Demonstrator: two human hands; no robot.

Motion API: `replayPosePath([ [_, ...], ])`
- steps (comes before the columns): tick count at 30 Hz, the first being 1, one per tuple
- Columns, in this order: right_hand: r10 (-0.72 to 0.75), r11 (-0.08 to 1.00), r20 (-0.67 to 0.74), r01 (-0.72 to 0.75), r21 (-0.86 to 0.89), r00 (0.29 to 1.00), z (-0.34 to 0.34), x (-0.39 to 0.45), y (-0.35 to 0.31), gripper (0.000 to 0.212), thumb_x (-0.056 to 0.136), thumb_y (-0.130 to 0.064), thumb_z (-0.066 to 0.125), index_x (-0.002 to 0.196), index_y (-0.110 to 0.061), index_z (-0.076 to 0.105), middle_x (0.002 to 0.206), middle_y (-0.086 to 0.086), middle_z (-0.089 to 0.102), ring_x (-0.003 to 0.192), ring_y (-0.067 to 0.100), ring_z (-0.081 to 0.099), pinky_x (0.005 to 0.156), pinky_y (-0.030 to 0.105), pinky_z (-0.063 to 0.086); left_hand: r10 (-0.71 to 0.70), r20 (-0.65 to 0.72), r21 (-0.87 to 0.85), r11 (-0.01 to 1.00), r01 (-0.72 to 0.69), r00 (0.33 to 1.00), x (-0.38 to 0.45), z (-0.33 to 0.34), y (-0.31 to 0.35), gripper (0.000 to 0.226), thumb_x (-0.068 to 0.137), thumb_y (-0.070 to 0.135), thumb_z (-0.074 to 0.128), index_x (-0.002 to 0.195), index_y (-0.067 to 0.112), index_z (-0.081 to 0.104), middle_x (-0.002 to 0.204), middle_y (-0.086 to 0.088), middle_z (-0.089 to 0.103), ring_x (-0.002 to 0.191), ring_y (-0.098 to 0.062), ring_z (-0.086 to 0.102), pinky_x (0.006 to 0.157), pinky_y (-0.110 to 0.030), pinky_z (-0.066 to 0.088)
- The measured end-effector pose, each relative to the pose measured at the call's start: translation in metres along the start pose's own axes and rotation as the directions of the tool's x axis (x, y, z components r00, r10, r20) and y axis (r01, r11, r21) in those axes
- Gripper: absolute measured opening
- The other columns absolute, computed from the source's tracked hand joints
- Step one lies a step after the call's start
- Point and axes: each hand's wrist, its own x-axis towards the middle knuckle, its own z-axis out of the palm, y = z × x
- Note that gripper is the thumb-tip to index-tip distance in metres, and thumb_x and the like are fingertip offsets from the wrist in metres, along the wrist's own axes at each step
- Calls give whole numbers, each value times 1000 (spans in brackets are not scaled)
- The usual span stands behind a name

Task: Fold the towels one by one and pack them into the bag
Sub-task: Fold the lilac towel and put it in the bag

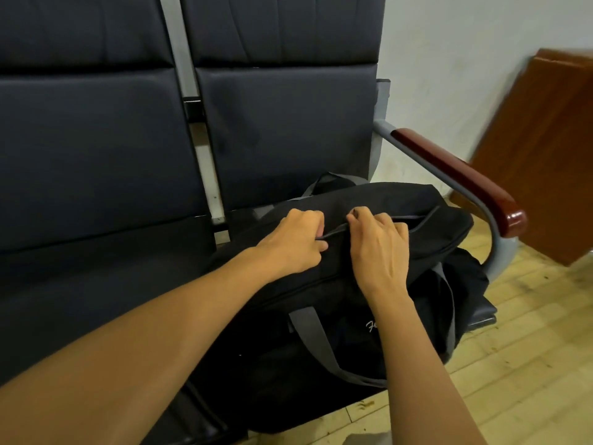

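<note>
A black duffel bag (430,207) with grey straps lies on the right-hand seat of a dark bench. My left hand (293,242) grips the fabric edge beside the top zipper line with curled fingers. Close to its right, my right hand (377,242) pinches the bag's top at the zipper, thumb and fingers curled over it. The zipper opening runs on to the right of my hands as a narrow slit. No towel is in view; the inside of the bag is hidden.
The dark padded bench (96,162) fills the left and back. A grey metal armrest with a red-brown wooden pad (455,175) stands right of the bag. A brown wooden panel (539,149) leans on the white wall. Light wooden floor (526,364) lies to the right.
</note>
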Motion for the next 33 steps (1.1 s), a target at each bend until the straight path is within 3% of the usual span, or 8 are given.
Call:
replayPosePath([
  [3, 132, 991, -42, -130, 45, 990, 1, 4, 18, 19, 103, -25, 45, 100, -17, 61, 80, 2, 66, 89, 22, 59, 83, 34, 28, -3, 88, 57, 998, -2, 996, 3, -7, 1, 23, 89, 21, 66, 77, 21, 47, 83, -2, 55, 71, -20, 55, 61, -36, 47],
  [8, 341, 933, -66, -329, 148, 938, 6, 6, 49, 23, 105, -25, 42, 110, -18, 64, 110, 4, 62, 103, 23, 56, 90, 37, 28, -1, 244, 229, 972, -57, 970, 7, -18, 14, 29, 90, 26, 64, 74, 22, 40, 79, 2, 49, 66, -16, 48, 58, -32, 41],
  [13, 323, 931, -57, -306, 197, 945, 9, 9, 53, 22, 104, -23, 45, 112, -18, 66, 112, 2, 64, 104, 21, 57, 90, 35, 30, 151, 146, 385, 902, -197, 978, 21, -5, 43, 31, 89, 45, 63, 90, 22, 43, 94, 6, 46, 84, -15, 46, 67, -30, 38],
  [17, 312, 925, -80, -283, 252, 947, 7, 10, 51, 20, 101, -18, 50, 110, -17, 67, 110, 0, 64, 99, 19, 56, 84, 29, 24, 243, 78, 364, 896, -255, 967, 52, 25, 82, 35, 91, 30, 62, 115, 12, 45, 109, -4, 48, 98, -20, 48, 77, -33, 43],
  [19, 324, 914, -79, -291, 281, 943, 7, 12, 58, 20, 100, -17, 50, 110, -17, 67, 111, 0, 64, 99, 17, 56, 85, 29, 24, 181, 73, 303, 933, -195, 981, 69, 35, 96, 22, 93, 19, 58, 109, 10, 46, 110, -9, 53, 98, -25, 53, 72, -34, 42],
  [23, 406, 885, -61, -376, 276, 912, 11, 16, 79, 22, 103, -24, 47, 109, -19, 67, 113, -2, 63, 103, 17, 56, 86, 30, 24, 31, 192, 261, 962, -81, 981, 81, 41, 101, 23, 94, 27, 60, 92, 16, 39, 93, -4, 44, 80, -20, 47, 63, -34, 37],
  [29, 452, 871, 45, -452, 191, 891, 16, 32, 137, 27, 105, -26, 42, 113, -18, 66, 123, 3, 61, 116, 24, 51, 101, 41, 27, 95, 270, 296, 939, -177, 958, 77, 32, 94, 25, 98, 23, 51, 76, 22, 37, 79, -2, 46, 67, -17, 46, 54, -30, 35],
  [33, 397, 902, 108, -409, 139, 912, 10, 56, 171, 25, 104, -25, 39, 100, -17, 62, 120, 6, 62, 114, 27, 54, 107, 46, 33, 119, 311, 340, 912, -227, 943, 83, 22, 94, 29, 97, 22, 49, 71, 21, 37, 76, -2, 47, 69, -20, 48, 61, -35, 41],
])
